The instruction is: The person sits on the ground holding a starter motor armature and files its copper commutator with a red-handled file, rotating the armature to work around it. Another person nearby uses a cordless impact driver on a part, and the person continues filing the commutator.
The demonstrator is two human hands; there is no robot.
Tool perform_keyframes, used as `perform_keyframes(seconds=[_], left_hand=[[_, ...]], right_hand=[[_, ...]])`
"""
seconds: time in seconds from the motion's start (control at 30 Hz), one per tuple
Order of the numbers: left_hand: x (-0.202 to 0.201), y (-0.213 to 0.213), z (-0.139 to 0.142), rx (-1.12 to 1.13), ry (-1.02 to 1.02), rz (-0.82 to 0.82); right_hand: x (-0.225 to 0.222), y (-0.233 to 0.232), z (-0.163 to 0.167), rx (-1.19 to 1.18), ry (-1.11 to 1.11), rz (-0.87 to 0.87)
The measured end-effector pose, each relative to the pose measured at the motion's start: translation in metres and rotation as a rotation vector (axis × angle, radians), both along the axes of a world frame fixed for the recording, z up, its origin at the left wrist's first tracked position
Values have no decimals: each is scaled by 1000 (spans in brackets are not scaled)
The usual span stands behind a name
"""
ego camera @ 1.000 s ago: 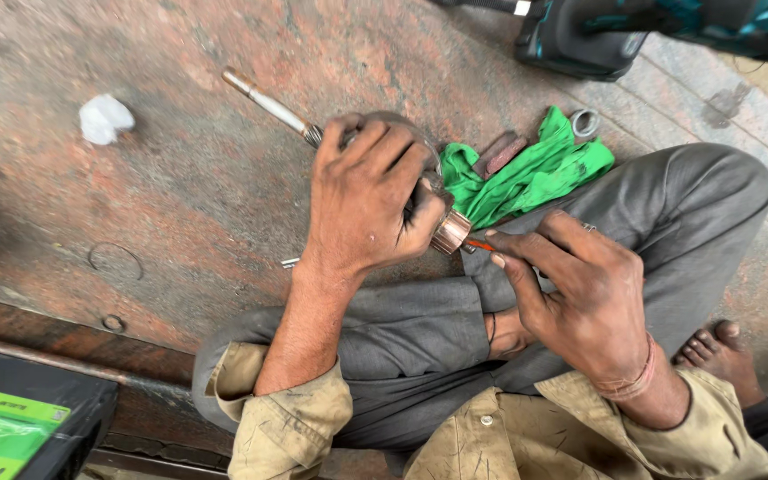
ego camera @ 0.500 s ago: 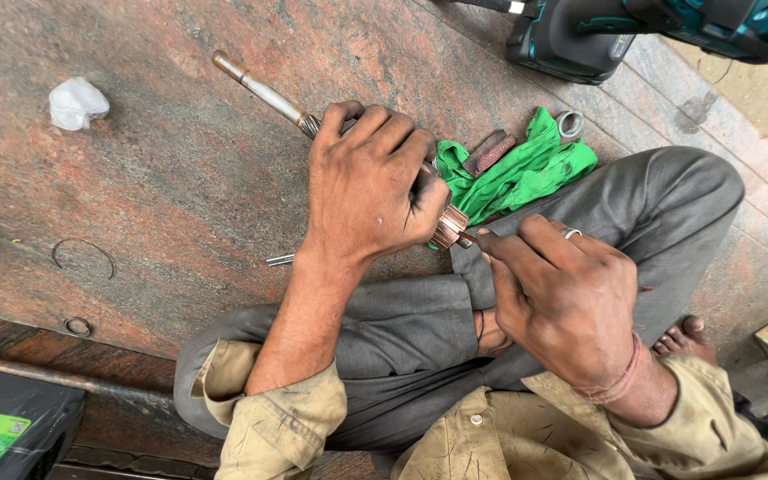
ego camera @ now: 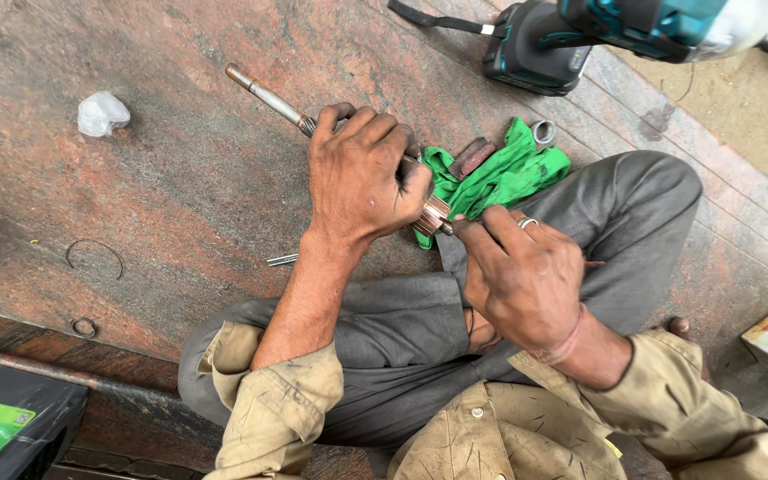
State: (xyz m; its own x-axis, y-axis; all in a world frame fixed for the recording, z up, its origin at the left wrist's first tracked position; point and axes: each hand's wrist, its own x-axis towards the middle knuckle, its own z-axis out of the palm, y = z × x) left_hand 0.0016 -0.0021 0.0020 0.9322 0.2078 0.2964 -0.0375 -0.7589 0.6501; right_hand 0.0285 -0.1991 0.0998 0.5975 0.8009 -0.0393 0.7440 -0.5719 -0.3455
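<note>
The left hand (ego camera: 362, 173) grips the rotor (ego camera: 433, 216) — shaft (ego camera: 268, 93) pointing up-left — while the right hand (ego camera: 522, 280) pinches a thin tool at its copper end.

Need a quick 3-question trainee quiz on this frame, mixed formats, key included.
1. True or false: the left hand grips the part with the long metal shaft.
2. Which lies under the hands? A) green cloth B) yellow sponge C) blue towel
3. Fill in: the right hand pinches a thin tool against the copper-coloured ___ of the part.

Key: 1 true. 2 A. 3 end. Also in view: a teal power tool at the top and a wire ring on the stone floor.
</note>
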Motion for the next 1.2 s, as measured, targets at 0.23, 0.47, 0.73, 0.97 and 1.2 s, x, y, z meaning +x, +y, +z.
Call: perform_keyframes(seconds=[0.23,0.47,0.73,0.97,1.2], left_hand=[[0,1,-1,23,-26,-11],[1,1,-1,5,-25,-2],[0,2,-3,7,-43,-1],[2,2,-3,14,-53,1],[0,3,-3,20,-56,3]], right_hand=[[-1,0,-5,-23,-9,-21],[-6,1,-8,87,-16,-108],[-14,3,-12,82,-34,-130],[-12,1,-17,146,-36,-128],[-2,4,-13,109,56,-144]])
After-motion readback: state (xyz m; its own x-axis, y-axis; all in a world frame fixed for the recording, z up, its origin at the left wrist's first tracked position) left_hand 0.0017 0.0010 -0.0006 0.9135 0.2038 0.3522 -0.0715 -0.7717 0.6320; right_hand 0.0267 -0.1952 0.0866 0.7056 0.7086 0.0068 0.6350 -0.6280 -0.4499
